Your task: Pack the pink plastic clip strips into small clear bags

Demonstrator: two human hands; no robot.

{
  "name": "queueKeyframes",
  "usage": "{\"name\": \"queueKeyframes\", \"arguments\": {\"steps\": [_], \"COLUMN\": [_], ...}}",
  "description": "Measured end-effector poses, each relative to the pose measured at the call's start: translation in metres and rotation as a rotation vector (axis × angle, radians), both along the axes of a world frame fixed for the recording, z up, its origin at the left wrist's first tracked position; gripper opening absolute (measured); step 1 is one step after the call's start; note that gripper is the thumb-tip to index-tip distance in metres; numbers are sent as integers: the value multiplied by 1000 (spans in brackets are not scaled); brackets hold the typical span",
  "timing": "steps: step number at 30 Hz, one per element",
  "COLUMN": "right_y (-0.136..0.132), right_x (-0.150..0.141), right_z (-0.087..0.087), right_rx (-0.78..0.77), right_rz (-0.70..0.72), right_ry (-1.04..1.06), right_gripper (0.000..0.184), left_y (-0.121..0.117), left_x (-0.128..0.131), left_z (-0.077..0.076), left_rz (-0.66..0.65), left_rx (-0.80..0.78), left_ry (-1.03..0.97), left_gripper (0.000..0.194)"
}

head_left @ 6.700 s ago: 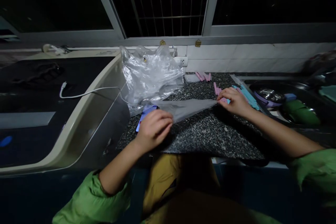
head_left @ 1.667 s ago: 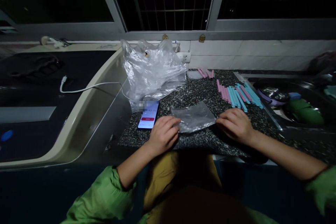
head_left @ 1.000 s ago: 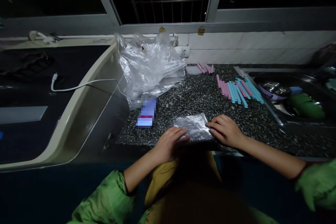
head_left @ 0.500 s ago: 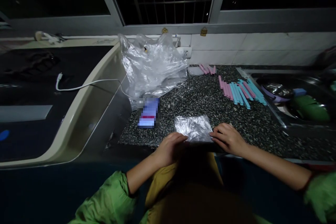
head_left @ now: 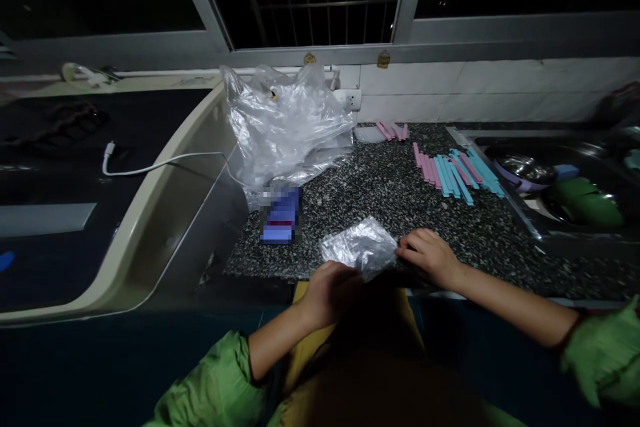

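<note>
A small clear plastic bag [head_left: 361, 244], crinkled and shiny, lies at the counter's front edge, turned at a slant. My left hand [head_left: 333, 290] is closed on its near edge, with the fingertips partly in shadow. At the bag's right corner, my right hand [head_left: 427, 255] pinches with thumb and fingers. A phone [head_left: 281, 217] with a blurred-out screen lies to the left of the bag.
Pink and light-blue strips [head_left: 453, 177] lie on the speckled counter [head_left: 360, 180] at right, and several pink strips [head_left: 393, 131] by the wall. A large clear plastic bag [head_left: 295, 120] stands behind the phone. At right is a sink [head_left: 537, 230] holding dishes; a white cable [head_left: 165, 161] runs left.
The small bag has turned, its right side swinging away from me and its left corner coming out leftward. My left hand has drawn slightly nearer my body.
</note>
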State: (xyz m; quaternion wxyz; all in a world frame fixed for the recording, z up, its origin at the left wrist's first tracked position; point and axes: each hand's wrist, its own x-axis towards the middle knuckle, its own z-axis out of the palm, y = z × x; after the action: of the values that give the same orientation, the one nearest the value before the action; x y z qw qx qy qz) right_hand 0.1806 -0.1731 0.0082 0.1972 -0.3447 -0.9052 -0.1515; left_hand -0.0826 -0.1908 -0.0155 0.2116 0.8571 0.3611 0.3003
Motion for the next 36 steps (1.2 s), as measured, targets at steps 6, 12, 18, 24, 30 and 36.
{"name": "queueKeyframes", "arguments": {"steps": [6, 12, 18, 24, 30, 36], "right_y": [25, 40, 44, 49, 53, 54], "right_x": [3, 3, -1, 0, 2, -1], "right_z": [1, -2, -5, 0, 1, 7], "right_rx": [85, 105, 77, 97, 135, 133], "right_rz": [60, 87, 85, 82, 154, 205], "right_ry": [0, 2, 2, 12, 60, 117], "right_gripper": [23, 21, 25, 25, 24, 23], "left_y": [18, 72, 96, 84, 104, 133], "left_x": [9, -1, -20, 3, 26, 40], "left_z": [13, 26, 24, 22, 32, 43], "left_rz": [-123, 366, 444, 41, -38, -274], "left_rx": [74, 177, 137, 146, -28, -315], "left_ry": [12, 330, 353, 200, 37, 33], "left_gripper": [25, 45, 51, 39, 50, 41]}}
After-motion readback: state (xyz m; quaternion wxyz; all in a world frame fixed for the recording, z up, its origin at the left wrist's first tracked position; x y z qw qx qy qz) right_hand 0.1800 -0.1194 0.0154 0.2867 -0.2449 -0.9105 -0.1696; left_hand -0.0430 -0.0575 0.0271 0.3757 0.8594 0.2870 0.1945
